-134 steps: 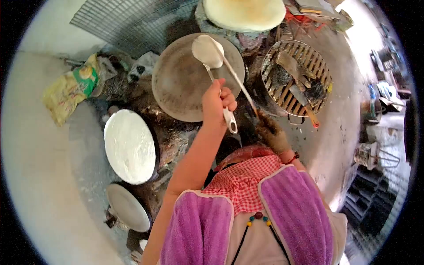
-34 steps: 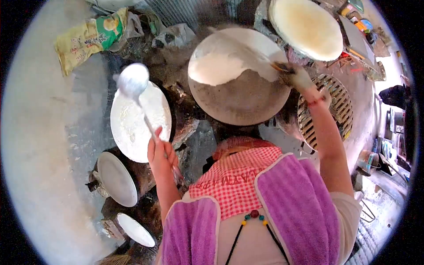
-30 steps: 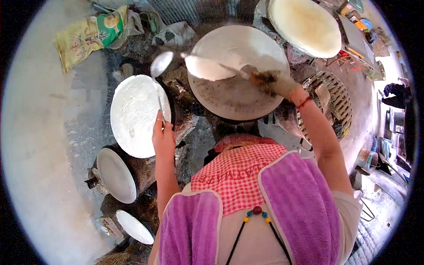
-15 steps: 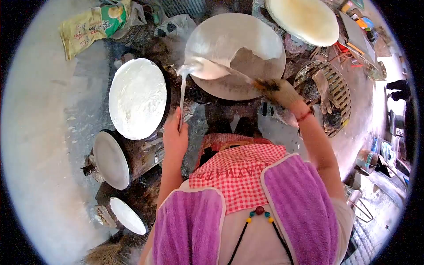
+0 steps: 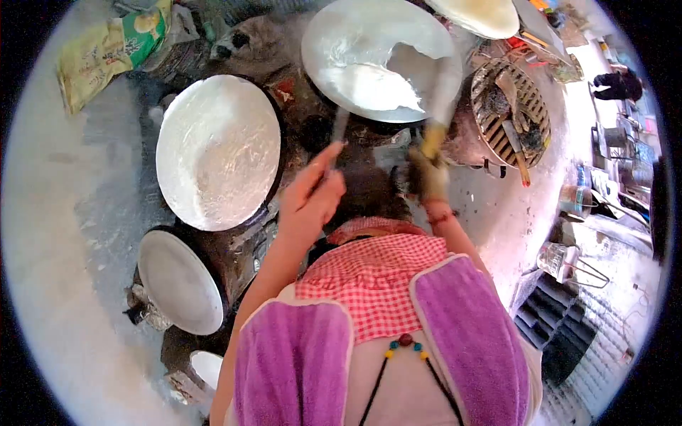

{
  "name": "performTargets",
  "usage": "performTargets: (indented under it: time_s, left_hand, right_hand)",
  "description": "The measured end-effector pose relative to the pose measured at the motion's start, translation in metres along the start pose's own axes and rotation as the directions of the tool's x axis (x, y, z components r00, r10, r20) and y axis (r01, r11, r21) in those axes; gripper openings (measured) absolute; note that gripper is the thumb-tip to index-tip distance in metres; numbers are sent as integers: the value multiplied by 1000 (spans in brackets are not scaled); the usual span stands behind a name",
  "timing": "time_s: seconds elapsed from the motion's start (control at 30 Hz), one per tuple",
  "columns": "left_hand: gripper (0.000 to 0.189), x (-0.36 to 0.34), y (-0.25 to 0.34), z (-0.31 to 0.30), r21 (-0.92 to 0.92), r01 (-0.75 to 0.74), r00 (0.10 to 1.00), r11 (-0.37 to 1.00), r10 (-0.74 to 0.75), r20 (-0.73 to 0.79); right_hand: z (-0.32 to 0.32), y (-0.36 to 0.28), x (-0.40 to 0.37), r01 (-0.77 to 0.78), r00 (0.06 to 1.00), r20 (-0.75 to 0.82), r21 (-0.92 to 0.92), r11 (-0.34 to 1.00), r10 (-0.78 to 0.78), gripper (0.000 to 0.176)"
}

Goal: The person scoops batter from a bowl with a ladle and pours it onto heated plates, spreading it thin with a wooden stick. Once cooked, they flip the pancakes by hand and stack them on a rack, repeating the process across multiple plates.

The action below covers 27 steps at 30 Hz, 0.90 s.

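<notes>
My left hand (image 5: 312,186) is closed round the thin handle of a ladle (image 5: 339,126), blurred by motion, its far end overlapping the near edge of a large round griddle (image 5: 341,35). White batter (image 5: 376,86) lies in a thick patch on that griddle, beside a bare grey area (image 5: 420,67). My right hand (image 5: 429,176), in a dirty work glove, grips the yellow handle of a scraper (image 5: 442,106). Its flat blade is smeared by motion and stands over the griddle's right side.
A batter-coated round griddle (image 5: 213,153) stands at left, with a grey one (image 5: 181,282) nearer me. A slatted round basket (image 5: 483,106) at right bears a glove and a wooden-handled tool (image 5: 517,153). A yellow-green sack (image 5: 99,60) lies far left. A person (image 5: 618,85) is far right.
A thick white batter patch now lies on the large griddle. My left hand has moved right with the ladle; my gloved right hand has come nearer me, its scraper turned upright. The view has shifted.
</notes>
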<state>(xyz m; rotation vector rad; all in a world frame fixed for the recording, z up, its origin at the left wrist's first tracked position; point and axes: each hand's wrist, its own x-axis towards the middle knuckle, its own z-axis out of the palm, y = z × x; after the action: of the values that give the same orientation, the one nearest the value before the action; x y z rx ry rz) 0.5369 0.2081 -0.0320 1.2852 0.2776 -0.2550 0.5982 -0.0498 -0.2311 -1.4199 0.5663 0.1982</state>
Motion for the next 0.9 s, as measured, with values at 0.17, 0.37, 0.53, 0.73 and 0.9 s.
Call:
performTargets:
  time_s: [0.17,0.37,0.53,0.73,0.9]
  left_hand:
    - [39,-32,22,-40,-280,-127,946,952,31,-323]
    - [40,-81,11,-97,-290,-179,866,940,10,-500]
    - [40,-108,-3,-119,-317,-219,818,923,-4,-576]
    - [38,-120,-5,-125,-350,-319,837,881,88,-540]
    - [39,-119,-11,-119,-413,-331,870,849,105,-482]
  right_hand:
    - [180,-5,14,-101,922,372,-41,994,109,46]
    - [158,-22,-46,-186,963,244,279,942,117,26]
    - [36,7,-50,-113,991,-83,-148,983,101,27]
    - [-7,-92,-14,-191,981,-48,-151,970,185,29]
    - [-7,-83,16,98,971,4,-919,382,-241,41]
